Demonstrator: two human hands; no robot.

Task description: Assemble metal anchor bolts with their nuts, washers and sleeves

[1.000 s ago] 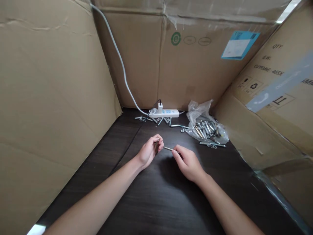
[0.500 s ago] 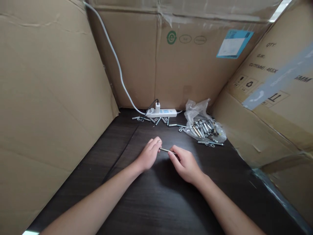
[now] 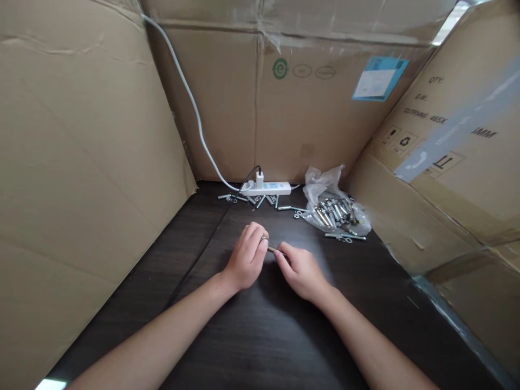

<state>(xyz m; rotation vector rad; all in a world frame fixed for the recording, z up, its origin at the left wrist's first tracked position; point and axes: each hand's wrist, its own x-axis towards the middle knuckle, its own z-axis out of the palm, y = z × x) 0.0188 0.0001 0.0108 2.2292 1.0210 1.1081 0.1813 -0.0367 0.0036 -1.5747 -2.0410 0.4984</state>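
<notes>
Your R hand (image 3: 303,271) has the rod (image 3: 271,249) in a narrow pinch, on the near side of the strip (image 3: 266,188). Your L hand (image 3: 247,257), also on the strip's near side, is curled round a metal piece (image 3: 264,238); only its end shows, b/c your fingers hide the rest. The rod's tip meets your L fingers, but can't tell if it sits inside the piece or just touches.

Main risk, I'd say: tip off-line w/ the piece, b/c your fingers block the view, so it could skid or bind. The pinch is small and the rod thin, so a hard push could twist it loose. If the L grip slackens, the piece could drop and roll on the counter (image 3: 244,336).

Black cord (image 3: 199,254) runs from the plug (image 3: 259,180) on the strip toward you, passing by your L forearm; a snag there could tug the plug. White cord (image 3: 187,89) climbs up and left from the strip.

Loose bolts (image 3: 284,208) and washers (image 3: 298,215) lie along the strip's near edge, so a dropped part could get mixed in. Bag (image 3: 323,181) w/ more bolts is right of the strip. Box walls (image 3: 81,135) stand left, right and behind the strip, limiting elbow room.
</notes>
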